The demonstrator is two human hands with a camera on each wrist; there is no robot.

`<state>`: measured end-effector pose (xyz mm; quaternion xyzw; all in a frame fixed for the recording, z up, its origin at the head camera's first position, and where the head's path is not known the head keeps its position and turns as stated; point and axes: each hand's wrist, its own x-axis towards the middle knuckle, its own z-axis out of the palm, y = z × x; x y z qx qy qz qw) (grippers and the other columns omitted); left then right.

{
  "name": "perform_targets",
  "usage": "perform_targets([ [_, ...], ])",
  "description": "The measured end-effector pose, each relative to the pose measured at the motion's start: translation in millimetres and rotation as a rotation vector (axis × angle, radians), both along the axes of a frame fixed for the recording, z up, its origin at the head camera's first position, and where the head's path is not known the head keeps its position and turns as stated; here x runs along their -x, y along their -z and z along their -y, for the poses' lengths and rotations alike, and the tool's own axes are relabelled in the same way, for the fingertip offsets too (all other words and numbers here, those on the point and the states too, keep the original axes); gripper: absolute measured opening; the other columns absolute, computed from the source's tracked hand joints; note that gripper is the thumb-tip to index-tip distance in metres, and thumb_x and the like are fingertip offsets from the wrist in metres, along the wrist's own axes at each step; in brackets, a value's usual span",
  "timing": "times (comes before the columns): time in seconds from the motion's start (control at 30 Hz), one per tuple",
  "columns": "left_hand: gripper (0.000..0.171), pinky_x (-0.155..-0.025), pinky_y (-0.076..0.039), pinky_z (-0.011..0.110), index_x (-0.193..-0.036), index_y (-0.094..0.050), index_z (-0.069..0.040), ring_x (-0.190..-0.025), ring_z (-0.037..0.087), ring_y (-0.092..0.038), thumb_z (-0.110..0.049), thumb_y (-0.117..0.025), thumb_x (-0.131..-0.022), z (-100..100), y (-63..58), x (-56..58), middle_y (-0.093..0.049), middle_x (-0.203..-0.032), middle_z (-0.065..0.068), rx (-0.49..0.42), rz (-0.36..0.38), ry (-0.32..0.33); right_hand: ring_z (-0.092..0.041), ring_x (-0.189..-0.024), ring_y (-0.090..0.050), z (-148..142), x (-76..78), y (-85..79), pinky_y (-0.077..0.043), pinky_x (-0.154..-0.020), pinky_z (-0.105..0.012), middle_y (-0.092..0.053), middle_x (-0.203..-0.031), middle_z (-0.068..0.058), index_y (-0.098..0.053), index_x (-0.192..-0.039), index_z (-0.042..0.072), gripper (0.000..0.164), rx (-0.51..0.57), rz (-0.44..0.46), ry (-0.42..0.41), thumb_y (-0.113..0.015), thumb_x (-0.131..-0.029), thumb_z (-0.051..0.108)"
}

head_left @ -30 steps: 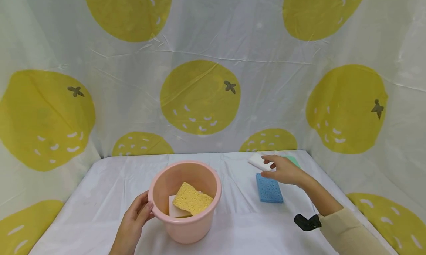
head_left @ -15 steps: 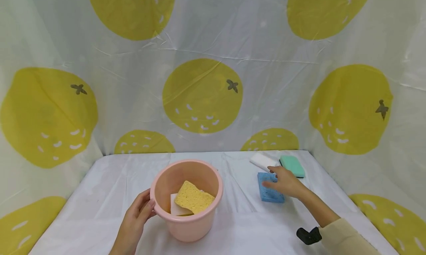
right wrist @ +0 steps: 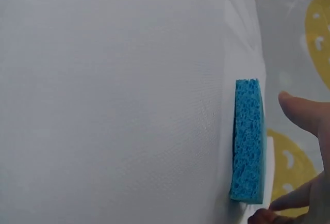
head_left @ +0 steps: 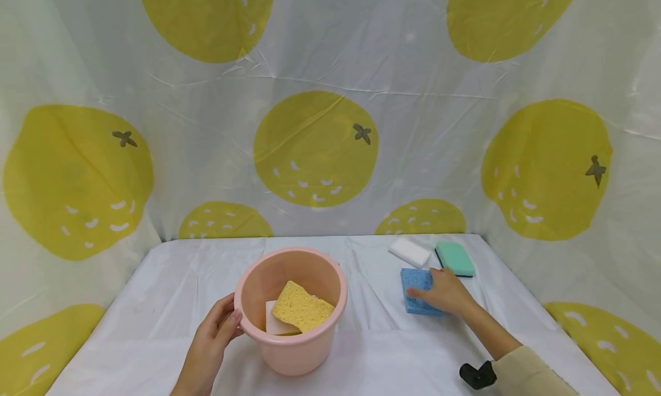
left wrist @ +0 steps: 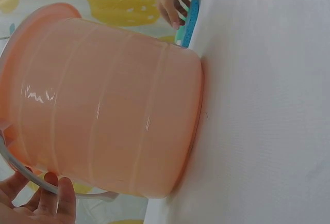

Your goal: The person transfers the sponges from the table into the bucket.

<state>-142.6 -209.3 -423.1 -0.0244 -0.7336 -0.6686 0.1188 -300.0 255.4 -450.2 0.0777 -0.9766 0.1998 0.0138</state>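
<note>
A pink bucket [head_left: 291, 353] stands on the white-covered table, with a yellow sponge [head_left: 301, 307] and a whitish block [head_left: 277, 320] inside it. My left hand [head_left: 210, 338] holds the bucket at the left of its rim; in the left wrist view its fingers [left wrist: 66, 198] lie at the pale handle [left wrist: 90, 195]. To the right lies a blue sponge [head_left: 415, 281]. My right hand [head_left: 448, 291] is over the sponge's right side, thumb and fingers spread apart. In the right wrist view the thumb [right wrist: 304, 111] stands clear of the blue sponge [right wrist: 247, 141], and the fingertips are near its lower end.
Behind the blue sponge lie a white sponge block [head_left: 409, 252] and a green sponge [head_left: 455, 258] with a dark underside. A white curtain [head_left: 320, 224] with yellow fruit prints encloses the table at the back and sides.
My right hand has moved back toward me and down, from above the white block to the blue sponge, uncovering the green sponge. The left hand has stayed at the bucket.
</note>
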Motion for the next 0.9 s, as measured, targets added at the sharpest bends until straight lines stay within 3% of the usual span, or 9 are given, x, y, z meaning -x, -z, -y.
perform_targets([
  [0.17,0.043,-0.088,-0.056,0.026,-0.146,-0.050,0.002,-0.113,0.013,-0.062,-0.020,-0.054,-0.110,-0.4,0.8,-0.2,-0.055,-0.138,0.021,-0.001,-0.002,0.001,-0.043,-0.095,-0.059,0.8,-1.0,3.8,-0.054,-0.082,-0.060,-0.053,-0.115,-0.041,-0.048,-0.128,-0.027,0.109,-0.039,0.062,0.049,-0.074,-0.083,0.069],
  [0.33,0.042,-0.088,-0.056,0.026,-0.146,-0.050,0.002,-0.113,0.013,-0.062,-0.020,-0.054,-0.110,-0.4,0.2,-0.3,-0.055,-0.138,0.021,-0.001,-0.004,-0.001,-0.042,-0.096,-0.058,1.6,-0.3,7.8,-0.054,-0.081,-0.059,-0.055,-0.111,-0.038,-0.051,-0.127,-0.025,0.106,-0.043,0.063,0.042,-0.076,-0.082,0.067],
  [0.63,0.041,-0.087,-0.056,0.025,-0.145,-0.051,0.002,-0.112,0.014,-0.063,-0.019,-0.054,-0.110,-1.2,0.5,0.4,-0.056,-0.137,0.021,-0.002,-0.020,0.000,-0.043,-0.099,-0.057,3.3,0.7,2.8,-0.054,-0.085,-0.060,-0.052,-0.117,-0.040,-0.041,-0.128,-0.030,0.095,0.022,0.142,0.062,-0.081,-0.082,0.044],
  [0.9,0.043,-0.088,-0.055,0.025,-0.146,-0.050,0.001,-0.113,0.013,-0.062,-0.021,-0.054,-0.110,-0.1,-0.1,-0.2,-0.056,-0.138,0.020,0.002,0.000,-0.004,-0.048,-0.108,-0.055,3.4,0.9,1.7,-0.051,-0.091,-0.064,-0.047,-0.127,-0.041,-0.042,-0.134,-0.026,0.089,0.002,0.122,0.017,-0.080,-0.080,0.033],
])
